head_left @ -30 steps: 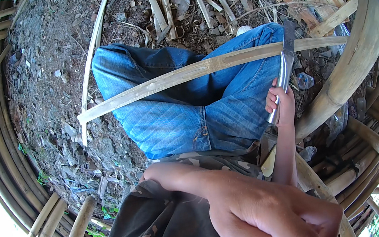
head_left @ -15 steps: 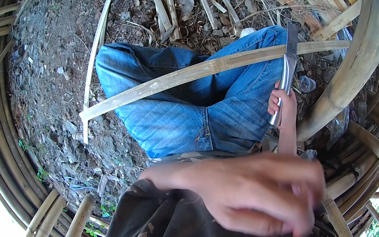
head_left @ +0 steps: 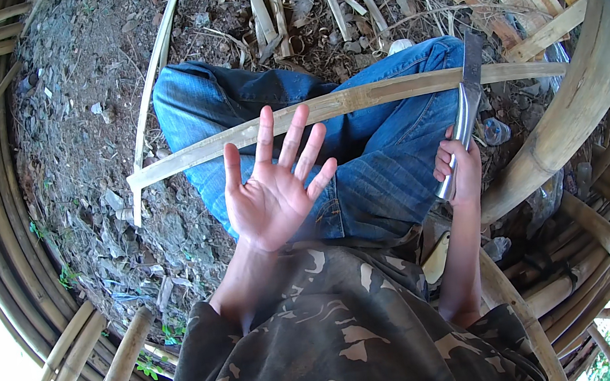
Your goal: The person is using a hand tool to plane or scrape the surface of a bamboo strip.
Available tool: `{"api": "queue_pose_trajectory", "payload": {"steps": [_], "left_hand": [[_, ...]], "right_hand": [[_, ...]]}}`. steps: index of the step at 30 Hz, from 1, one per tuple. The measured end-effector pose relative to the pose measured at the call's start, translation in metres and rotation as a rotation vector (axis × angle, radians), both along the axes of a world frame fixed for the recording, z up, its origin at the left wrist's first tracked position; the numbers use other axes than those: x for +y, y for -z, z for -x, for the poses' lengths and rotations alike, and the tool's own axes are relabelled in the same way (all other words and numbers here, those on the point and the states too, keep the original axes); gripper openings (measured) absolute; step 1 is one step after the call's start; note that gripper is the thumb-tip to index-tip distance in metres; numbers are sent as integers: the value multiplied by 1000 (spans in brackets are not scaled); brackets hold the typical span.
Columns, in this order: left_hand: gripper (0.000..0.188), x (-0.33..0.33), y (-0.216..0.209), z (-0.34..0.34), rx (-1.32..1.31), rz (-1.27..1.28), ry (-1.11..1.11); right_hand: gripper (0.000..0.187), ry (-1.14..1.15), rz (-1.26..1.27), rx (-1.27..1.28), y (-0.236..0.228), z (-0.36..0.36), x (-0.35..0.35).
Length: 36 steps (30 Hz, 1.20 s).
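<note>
Holds up the bare left hand (head_left: 271, 201), palm toward the face, with fingers spread wide and gripping nothing. Curls the right hand (head_left: 462, 167) firmly around a silver-handled, dark-bladed metal tool (head_left: 467, 101), crossing over a long, flat, tan bamboo strip (head_left: 377, 92) laid across blue denim jeans (head_left: 385, 179). Shows, farther off, thin pale bamboo strips (head_left: 256, 6) on littered brown soil (head_left: 83, 81).

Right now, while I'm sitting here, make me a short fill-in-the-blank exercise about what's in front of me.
1. The right hand grips the knife by its ____.
2. The left hand is open, its ____ facing the camera.
3. The bamboo strip passes over jeans that are ____ in colour.
4. The shirt has a ____ pattern.

Missing words: handle; palm; blue; camouflage.
</note>
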State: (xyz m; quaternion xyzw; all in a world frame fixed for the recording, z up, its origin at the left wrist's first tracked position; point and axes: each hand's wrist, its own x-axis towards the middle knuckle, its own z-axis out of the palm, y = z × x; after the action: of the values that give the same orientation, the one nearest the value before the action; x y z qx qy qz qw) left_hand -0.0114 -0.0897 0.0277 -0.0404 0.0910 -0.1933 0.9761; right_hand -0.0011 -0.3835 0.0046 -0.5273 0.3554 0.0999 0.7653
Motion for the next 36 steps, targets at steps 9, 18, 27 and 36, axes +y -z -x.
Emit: {"api": "queue_pose_trajectory", "payload": {"steps": [9, 18, 27, 36], "left_hand": [[68, -12, -12, -7, 72, 150, -86], [67, -12, -15, -9, -141, 57, 1], [67, -13, -15, -8, -118, 66, -4], [77, -18, -14, -8, 6, 116, -31]], "right_hand": [[31, -293, 722, 17, -12, 19, 11], [52, -431, 1168, -60, -12, 27, 17], [55, -518, 1255, -101, -16, 26, 15], [43, -422, 1300, -380, -53, 21, 40]]}}
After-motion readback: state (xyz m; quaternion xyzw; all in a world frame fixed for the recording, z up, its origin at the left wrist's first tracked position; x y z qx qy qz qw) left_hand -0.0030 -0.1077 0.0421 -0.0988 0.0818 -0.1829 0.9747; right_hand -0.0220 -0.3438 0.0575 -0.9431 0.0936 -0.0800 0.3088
